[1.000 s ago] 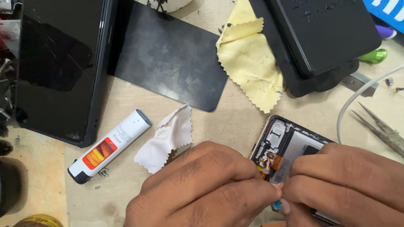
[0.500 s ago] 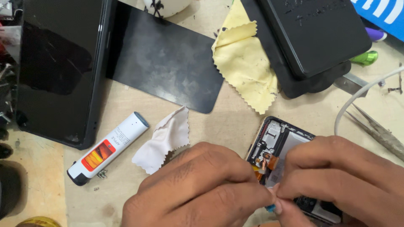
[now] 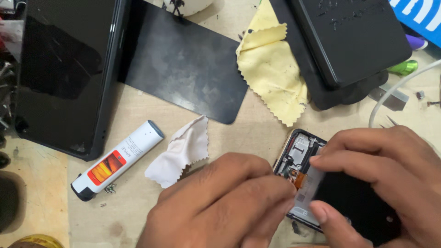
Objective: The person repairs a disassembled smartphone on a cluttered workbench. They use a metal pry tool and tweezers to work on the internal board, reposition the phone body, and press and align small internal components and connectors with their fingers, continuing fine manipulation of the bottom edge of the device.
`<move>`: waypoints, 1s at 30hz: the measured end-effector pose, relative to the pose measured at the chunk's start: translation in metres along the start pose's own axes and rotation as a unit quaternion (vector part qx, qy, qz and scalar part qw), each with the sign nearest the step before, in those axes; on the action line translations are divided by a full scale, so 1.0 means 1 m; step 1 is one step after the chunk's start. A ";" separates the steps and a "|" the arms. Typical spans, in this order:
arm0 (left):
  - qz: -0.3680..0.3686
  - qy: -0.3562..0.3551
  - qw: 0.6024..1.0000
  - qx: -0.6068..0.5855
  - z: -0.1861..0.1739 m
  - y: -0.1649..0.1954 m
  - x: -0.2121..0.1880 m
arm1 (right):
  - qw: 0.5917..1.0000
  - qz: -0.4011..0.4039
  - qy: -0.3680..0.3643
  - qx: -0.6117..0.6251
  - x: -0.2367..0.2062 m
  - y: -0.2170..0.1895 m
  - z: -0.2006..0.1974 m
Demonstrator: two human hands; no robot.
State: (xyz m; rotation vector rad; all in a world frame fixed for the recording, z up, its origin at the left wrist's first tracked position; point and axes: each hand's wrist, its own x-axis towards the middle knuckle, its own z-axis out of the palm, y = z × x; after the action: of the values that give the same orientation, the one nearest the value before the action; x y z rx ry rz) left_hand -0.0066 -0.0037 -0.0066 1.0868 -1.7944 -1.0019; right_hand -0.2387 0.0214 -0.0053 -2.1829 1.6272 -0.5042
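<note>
Head view. The phone (image 3: 317, 183) lies opened on the bench, below the yellow cloth (image 3: 273, 73), at the lower right of the picture. Its back is already off: the frame, a small board and an orange flex (image 3: 299, 179) show at its upper end, so the opening looks done, while the work inside seems unfinished, with a pale film or sheet (image 3: 312, 181) not yet settled.

The left hand (image 3: 220, 206) rests beside the phone on its left, fingers curled together, their tips touching the edge near the orange flex. The right hand (image 3: 381, 174) lies over the phone from the right; its forefinger and thumb pinch the pale sheet at two edges.

Left of the phone lie a white cloth (image 3: 181, 151) and a white tube (image 3: 117, 160); farther up-left, a black mat (image 3: 183, 69) and a dark tablet (image 3: 64, 73).

Hidden: the phone's lower half sits under the right hand, and the left fingertips cover the spot they press. Whether the sheet is going on or coming off cannot be told. A white cable (image 3: 395, 92) above the phone runs out of frame.
</note>
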 end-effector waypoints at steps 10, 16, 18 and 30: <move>-0.061 -0.022 0.998 -0.013 -0.002 -0.001 -0.005 | 0.997 -0.062 -0.031 -0.027 0.001 0.005 0.000; -0.182 -0.032 0.981 -0.056 -0.001 -0.002 -0.008 | 0.996 -0.067 -0.049 -0.033 0.005 0.002 -0.002; -0.176 -0.030 0.982 -0.059 0.000 -0.003 -0.009 | 0.997 -0.069 -0.031 -0.030 0.006 0.000 -0.001; -0.108 -0.047 0.988 -0.096 -0.004 -0.006 -0.009 | 0.998 -0.051 -0.013 -0.016 0.007 -0.008 -0.002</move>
State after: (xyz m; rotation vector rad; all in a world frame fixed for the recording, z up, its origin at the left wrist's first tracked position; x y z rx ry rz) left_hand 0.0014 0.0014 -0.0121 1.1458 -1.6371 -1.3463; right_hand -0.2313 0.0164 0.0009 -2.2958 1.5265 -0.4799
